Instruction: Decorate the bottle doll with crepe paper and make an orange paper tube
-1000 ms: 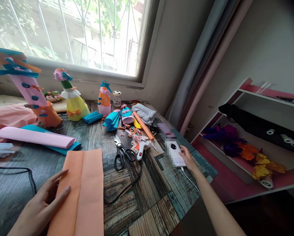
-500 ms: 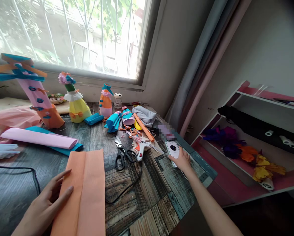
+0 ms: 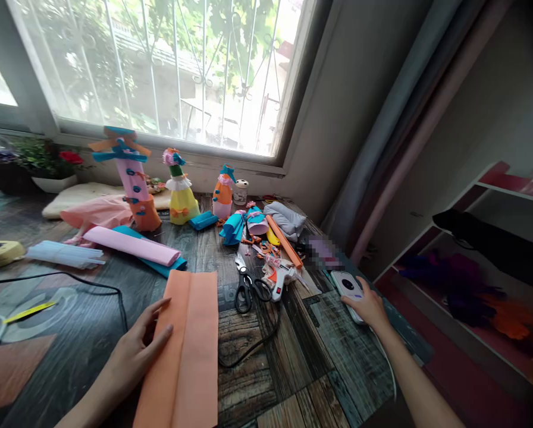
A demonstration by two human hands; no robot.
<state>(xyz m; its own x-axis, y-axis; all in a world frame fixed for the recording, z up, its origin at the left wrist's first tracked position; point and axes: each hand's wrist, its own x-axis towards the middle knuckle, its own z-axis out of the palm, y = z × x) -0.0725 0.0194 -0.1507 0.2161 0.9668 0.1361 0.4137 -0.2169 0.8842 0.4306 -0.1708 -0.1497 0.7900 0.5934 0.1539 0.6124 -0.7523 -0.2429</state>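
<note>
The left hand (image 3: 135, 356) lay flat, fingers extended, on the folded orange paper (image 3: 186, 351); the right hand (image 3: 368, 306) covered the white phone (image 3: 349, 285), its fingers' grip indiscernible.

Orange paper (image 3: 186, 351) (folded) lies flat.

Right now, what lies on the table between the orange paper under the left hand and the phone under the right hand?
In the head view, black-handled scissors and a glue gun with its black cord lie between orange paper and phone.

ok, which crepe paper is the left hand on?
The orange sheet nearest the camera, lying flat and folded; the left hand rests on its edge. The pink roll lies untouched further back.
</note>
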